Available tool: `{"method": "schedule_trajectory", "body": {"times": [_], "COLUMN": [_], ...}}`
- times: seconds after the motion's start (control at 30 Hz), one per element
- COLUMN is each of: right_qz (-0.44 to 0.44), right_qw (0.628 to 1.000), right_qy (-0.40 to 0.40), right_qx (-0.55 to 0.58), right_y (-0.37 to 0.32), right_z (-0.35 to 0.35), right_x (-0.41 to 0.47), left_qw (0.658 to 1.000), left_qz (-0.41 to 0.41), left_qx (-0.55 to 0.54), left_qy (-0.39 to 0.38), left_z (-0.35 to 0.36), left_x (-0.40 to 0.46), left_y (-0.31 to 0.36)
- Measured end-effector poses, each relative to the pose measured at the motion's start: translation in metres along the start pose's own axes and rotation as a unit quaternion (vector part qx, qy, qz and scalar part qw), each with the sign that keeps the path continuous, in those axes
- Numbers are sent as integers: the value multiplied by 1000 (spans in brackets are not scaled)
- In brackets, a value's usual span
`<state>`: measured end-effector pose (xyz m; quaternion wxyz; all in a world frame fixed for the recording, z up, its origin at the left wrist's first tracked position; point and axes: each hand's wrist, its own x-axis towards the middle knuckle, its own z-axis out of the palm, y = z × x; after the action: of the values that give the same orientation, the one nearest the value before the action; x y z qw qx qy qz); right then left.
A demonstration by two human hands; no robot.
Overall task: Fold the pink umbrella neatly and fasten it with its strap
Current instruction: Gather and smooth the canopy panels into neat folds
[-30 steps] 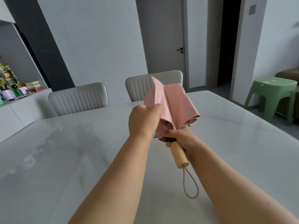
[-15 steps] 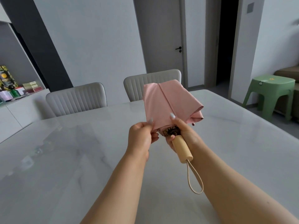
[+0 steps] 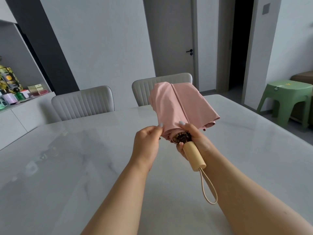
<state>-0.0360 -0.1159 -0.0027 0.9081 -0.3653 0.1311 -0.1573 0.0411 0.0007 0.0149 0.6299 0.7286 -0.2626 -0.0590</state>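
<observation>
The pink umbrella [image 3: 179,107] is collapsed, its canopy loose and fanned in flat panels, pointing away from me above the table. My right hand [image 3: 194,141] grips it at the canopy's base, just above the pale wooden handle [image 3: 194,156], thumb pressed on the fabric. A beige cord loop [image 3: 209,189] hangs from the handle's end. My left hand [image 3: 147,143] pinches the canopy's lower left edge between thumb and fingers. The fastening strap is not visible.
A white marble table [image 3: 67,167] spreads below my arms. Two grey chairs [image 3: 83,102] stand at its far side. A green plastic stool [image 3: 286,100] is at the right. A sideboard with bottles and boxes [image 3: 13,92] is at the left.
My left hand slid down from gripping the fabric high up to pinching the canopy's lower left edge. The panels now lie flatter and wider, and the umbrella has turned slightly.
</observation>
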Motion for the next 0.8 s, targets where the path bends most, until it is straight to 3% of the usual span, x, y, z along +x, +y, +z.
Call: {"method": "schedule_trajectory", "body": {"times": [0.17,0.43,0.67,0.8], "right_qz": [-2,-45,-84,-87], "right_qw": [1000,997,987,982], "right_qy": [16,10,-29,-55], "right_qx": [-1,-69,-133,-158], "right_y": [1,4,6,8], "right_z": [0,-1,1,2], "right_x": [0,-6,-8,-9], "left_qw": [998,998,997,992], "left_qz": [45,-29,-29,-85], "left_qx": [37,5,-52,-77], "left_qy": [-2,-54,46,56], "left_z": [1,-5,-32,-36], "left_x": [-3,-5,78,115], "left_y": [-13,-21,34,61]}}
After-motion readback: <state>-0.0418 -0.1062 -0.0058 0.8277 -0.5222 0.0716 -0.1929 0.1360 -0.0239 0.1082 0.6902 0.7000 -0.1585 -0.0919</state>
